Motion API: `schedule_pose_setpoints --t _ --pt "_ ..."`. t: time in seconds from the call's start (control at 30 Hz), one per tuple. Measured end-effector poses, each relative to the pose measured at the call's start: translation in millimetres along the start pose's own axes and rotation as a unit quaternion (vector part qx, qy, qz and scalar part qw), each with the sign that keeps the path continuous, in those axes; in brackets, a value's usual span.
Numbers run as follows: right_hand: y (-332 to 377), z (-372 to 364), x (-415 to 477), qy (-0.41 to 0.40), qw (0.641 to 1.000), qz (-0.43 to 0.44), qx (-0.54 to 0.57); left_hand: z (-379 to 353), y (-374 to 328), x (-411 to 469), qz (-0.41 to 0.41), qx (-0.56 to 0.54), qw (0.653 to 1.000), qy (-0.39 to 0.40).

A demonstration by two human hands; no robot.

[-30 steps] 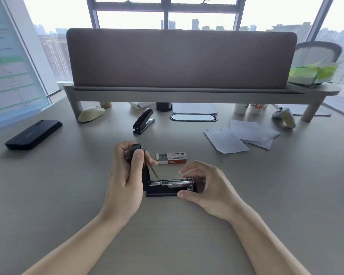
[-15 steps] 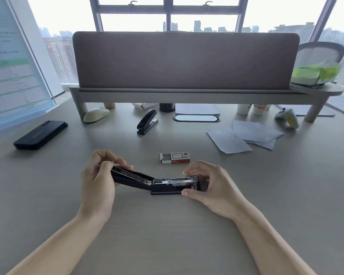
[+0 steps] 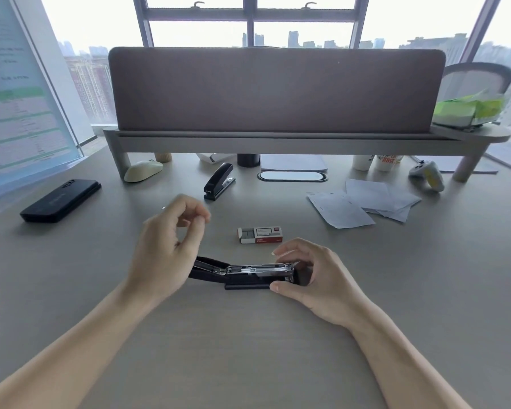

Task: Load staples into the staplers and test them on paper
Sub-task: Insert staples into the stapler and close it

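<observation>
The right hand [image 3: 322,281] is pinching the open stapler [image 3: 257,271] at its front while the left hand [image 3: 165,249] is hovering to its left, fingertips curled together, seemingly empty.

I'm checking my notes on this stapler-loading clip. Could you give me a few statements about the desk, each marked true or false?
1. The black stapler with the metal channel lies opened out on the grey table. True.
2. The red-and-white cardboard staple box is closed. False: its left end is open, with staples showing.
3. The right hand grips the opened stapler's front end. True.
4. The second, closed black stapler sits on the white paper sheets. False: it sits on bare table, left of them.
</observation>
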State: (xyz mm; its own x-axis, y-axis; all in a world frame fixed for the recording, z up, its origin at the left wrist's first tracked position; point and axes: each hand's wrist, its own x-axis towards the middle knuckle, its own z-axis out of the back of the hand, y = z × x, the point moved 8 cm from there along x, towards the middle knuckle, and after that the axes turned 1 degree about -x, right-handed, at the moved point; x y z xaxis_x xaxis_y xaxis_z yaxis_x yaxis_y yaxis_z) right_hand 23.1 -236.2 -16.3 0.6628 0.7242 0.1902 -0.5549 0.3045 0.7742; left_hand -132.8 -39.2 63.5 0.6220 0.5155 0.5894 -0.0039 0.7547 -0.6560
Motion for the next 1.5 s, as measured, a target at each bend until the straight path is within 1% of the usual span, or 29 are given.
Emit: schedule_pose_setpoints --t 0.07,0.1,0.13,0.2,0.33,0.5,0.67,0.8,1.13,1.33,1.5 --pt "1 0 0 0.000 1.000 0.002 0.010 -19 -16 16 -0.043 0.057 0.994 0.083" --pt "1 0 1 -0.004 1.000 0.002 0.016 -30 -19 23 -0.051 0.088 0.987 0.127" --pt "1 1 1 -0.010 1.000 0.000 0.022 -41 -19 29 -0.046 0.112 0.979 0.164" --pt "0 2 4 -0.023 0.999 -0.006 0.042 -59 -14 41 -0.017 0.142 0.966 0.216" --pt "-4 5 9 -0.040 0.996 -0.014 0.078 -88 -1 61 0.009 0.204 0.940 0.274" --pt "-7 5 11 -0.041 0.993 -0.005 0.114 -113 16 78 0.053 0.224 0.916 0.330" --pt "-10 5 14 -0.042 0.991 0.000 0.130 -129 23 78 0.067 0.255 0.891 0.370" --pt "-10 4 14 -0.043 0.991 -0.002 0.124 -134 26 76 0.071 0.267 0.882 0.383" --pt "-12 4 14 -0.046 0.991 -0.005 0.123 -136 30 76 0.075 0.272 0.880 0.381" --pt "-11 4 14 -0.044 0.992 -0.010 0.120 -131 32 79 0.049 0.268 0.890 0.366" --pt "-10 5 13 -0.045 0.992 -0.016 0.118 -133 23 77 0.009 0.242 0.889 0.390"
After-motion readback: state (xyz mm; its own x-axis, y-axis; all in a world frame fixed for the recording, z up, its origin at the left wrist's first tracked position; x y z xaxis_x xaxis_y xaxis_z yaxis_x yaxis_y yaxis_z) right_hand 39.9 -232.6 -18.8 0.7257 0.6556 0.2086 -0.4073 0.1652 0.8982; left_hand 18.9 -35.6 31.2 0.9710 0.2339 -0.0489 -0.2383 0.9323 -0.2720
